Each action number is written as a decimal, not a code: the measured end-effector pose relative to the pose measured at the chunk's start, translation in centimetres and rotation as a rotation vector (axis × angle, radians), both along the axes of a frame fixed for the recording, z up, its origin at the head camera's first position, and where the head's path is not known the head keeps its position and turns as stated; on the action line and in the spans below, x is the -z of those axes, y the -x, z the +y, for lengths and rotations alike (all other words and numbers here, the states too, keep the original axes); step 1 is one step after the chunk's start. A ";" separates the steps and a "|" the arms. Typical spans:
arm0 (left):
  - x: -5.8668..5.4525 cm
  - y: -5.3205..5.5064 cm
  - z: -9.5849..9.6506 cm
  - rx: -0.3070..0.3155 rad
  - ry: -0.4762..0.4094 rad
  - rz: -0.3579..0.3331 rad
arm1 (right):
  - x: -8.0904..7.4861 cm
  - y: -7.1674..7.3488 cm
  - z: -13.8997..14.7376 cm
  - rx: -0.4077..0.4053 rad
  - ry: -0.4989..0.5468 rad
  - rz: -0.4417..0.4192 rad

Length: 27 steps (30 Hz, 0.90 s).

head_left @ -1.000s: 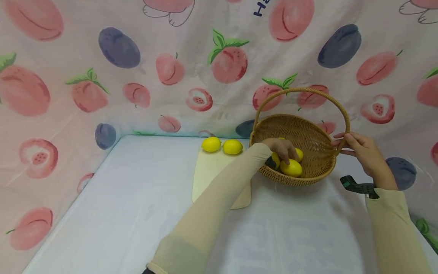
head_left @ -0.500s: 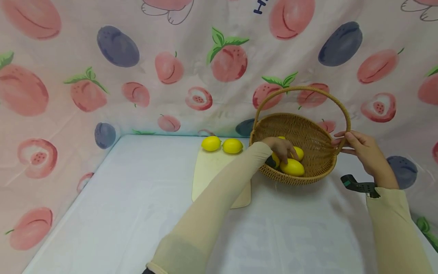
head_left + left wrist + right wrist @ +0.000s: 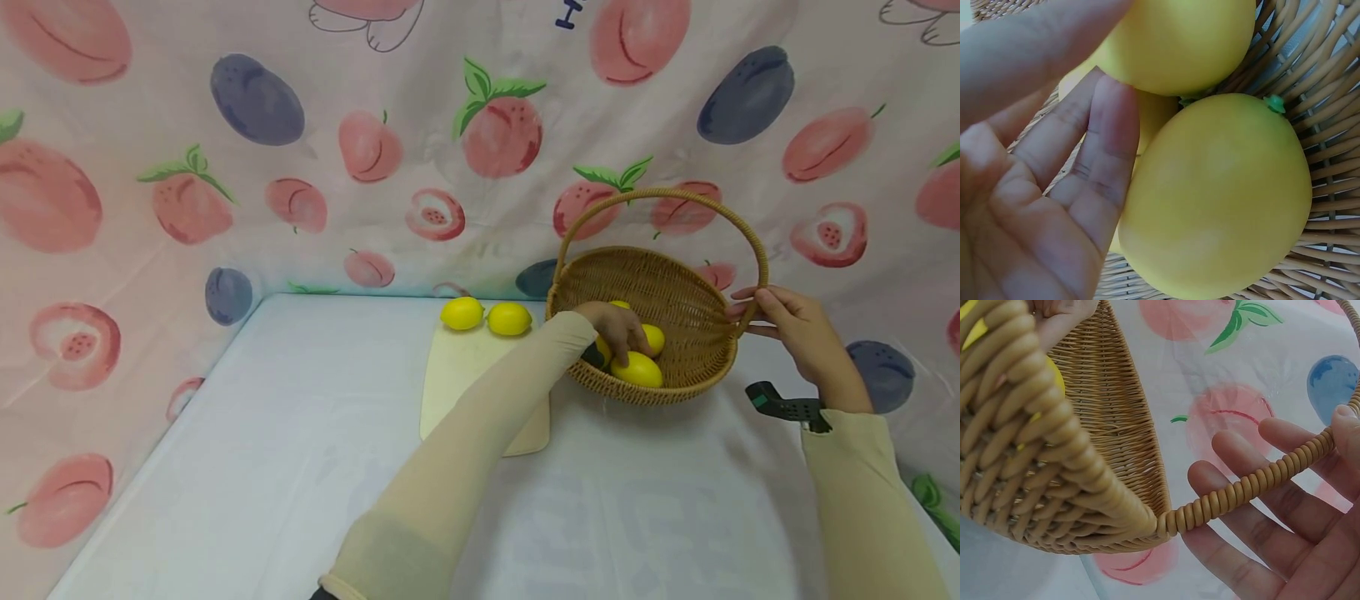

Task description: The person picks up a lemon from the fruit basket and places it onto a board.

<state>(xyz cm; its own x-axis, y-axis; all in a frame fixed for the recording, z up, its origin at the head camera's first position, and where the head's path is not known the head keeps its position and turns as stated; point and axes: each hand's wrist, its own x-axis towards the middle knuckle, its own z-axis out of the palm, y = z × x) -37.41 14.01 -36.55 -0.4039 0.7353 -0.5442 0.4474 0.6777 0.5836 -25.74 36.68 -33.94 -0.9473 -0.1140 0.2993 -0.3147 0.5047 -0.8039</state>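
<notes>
A wicker basket (image 3: 675,287) with a tall arched handle (image 3: 660,194) stands tilted toward me at the back right, several yellow lemons inside. My left hand (image 3: 615,327) reaches into it, fingers at the front lemon (image 3: 637,370). In the left wrist view, the thumb and fingertips are on either side of an upper lemon (image 3: 1179,44), pinching it. A larger-looking lemon (image 3: 1216,194) with a green tip lies against the fingers. My right hand (image 3: 802,337) holds the handle's right side between thumb and fingers, its fingers fairly straight behind the rod (image 3: 1235,495).
Left of the basket lies a cream cutting board (image 3: 465,383), partly hidden by my left sleeve. Two lemons, a left one (image 3: 462,313) and a right one (image 3: 509,318), rest at its far end. A fruit-printed curtain (image 3: 300,225) hangs behind the white table (image 3: 315,467).
The front lemon in the basket shifts slightly right, then back left, under my left fingers. My right hand and the basket stay in place.
</notes>
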 end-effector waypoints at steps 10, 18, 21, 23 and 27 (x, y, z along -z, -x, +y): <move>0.0 -0.2 0.2 0.021 0.032 -0.013 | 0.1 0.1 0.1 0.008 -0.014 -0.016; 0.0 -0.2 0.0 0.089 0.022 -0.003 | 0.0 0.0 -0.1 0.008 -0.016 -0.015; 0.0 -0.3 0.0 0.095 0.040 0.020 | 0.0 0.0 -0.1 0.006 -0.015 -0.012; 0.0 -0.4 0.1 0.110 0.044 0.040 | 0.0 0.0 -0.1 0.007 -0.017 -0.008; 0.2 -0.5 0.1 0.135 0.029 0.053 | 0.0 0.0 -0.2 0.013 -0.022 -0.010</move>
